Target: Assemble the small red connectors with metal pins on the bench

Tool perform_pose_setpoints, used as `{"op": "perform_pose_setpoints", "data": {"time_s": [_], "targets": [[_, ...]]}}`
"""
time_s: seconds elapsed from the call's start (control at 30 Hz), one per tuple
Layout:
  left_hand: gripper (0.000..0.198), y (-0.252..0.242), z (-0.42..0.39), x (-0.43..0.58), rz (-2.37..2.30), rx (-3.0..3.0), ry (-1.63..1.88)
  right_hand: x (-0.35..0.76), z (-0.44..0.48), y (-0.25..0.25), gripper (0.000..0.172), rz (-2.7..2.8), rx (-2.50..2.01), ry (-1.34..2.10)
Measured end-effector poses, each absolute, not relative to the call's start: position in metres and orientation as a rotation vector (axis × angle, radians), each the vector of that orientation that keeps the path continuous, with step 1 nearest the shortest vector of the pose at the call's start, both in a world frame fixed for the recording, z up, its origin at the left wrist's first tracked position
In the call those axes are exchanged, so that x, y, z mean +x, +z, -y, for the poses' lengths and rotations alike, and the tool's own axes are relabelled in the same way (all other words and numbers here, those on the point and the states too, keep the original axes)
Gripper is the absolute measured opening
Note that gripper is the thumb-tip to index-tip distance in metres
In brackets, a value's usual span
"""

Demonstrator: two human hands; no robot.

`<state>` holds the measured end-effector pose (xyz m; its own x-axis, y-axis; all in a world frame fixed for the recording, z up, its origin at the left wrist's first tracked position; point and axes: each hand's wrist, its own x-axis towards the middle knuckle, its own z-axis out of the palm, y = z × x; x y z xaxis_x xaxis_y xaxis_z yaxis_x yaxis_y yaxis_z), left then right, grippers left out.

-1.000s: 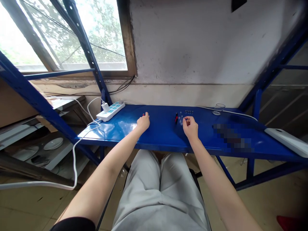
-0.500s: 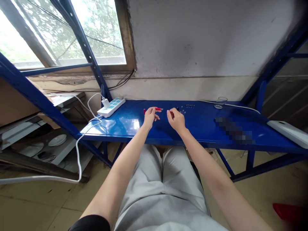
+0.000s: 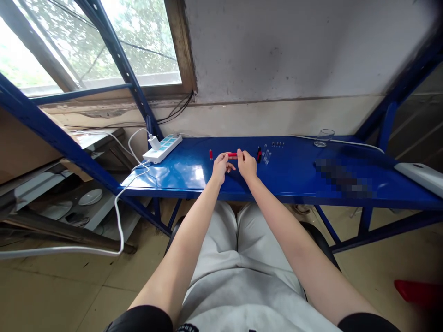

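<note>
A slim red pen-like tube (image 3: 233, 155) lies level between my hands above the blue table. My left hand (image 3: 220, 167) pinches its left end, with the lower fingers loosely bent. At the other end, my right hand (image 3: 247, 164) closes its thumb and fingers on the tube and hides that tip. A short red piece (image 3: 211, 155) stands to the left of my left hand. Beside my right hand are a black-and-red piece (image 3: 259, 155) and several small clear pieces (image 3: 267, 157). Behind these sit several tiny metallic pieces (image 3: 278, 144) in a row.
A white power strip (image 3: 162, 148) with a plugged-in cable rests at the left of the blue table (image 3: 173, 177). Toward the right are a clear glass (image 3: 324, 138), a blurred-out dark object (image 3: 342, 179) and a white device (image 3: 420, 179). Blue posts flank the table.
My right hand has come left to meet the tube and now grips its right end. Half a second ago it was apart from the tube, which only my left hand held.
</note>
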<state>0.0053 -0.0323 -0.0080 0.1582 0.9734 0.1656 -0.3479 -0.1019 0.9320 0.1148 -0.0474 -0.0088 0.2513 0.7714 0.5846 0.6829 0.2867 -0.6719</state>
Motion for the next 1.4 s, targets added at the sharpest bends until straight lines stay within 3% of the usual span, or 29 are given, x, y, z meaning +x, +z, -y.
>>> {"op": "perform_pose_setpoints", "data": {"time_s": [0.4, 0.73, 1.4], "targets": [[0.026, -0.0059, 0.0343, 0.0048, -0.803, 1.167, 1.296, 0.1155, 0.0486, -0.0085, 0.042, 1.480, -1.342, 0.123], [0.034, -0.0049, 0.0348, 0.0030, -0.927, 1.114, 1.422, 0.1167, 0.0512, -0.0103, 0.023, 1.522, -1.236, 0.238], [0.028, -0.0074, 0.0343, 0.0033, -0.841, 1.163, 1.405, 0.1172, 0.0451, -0.0133, 0.027, 1.659, -1.114, 0.202]]}}
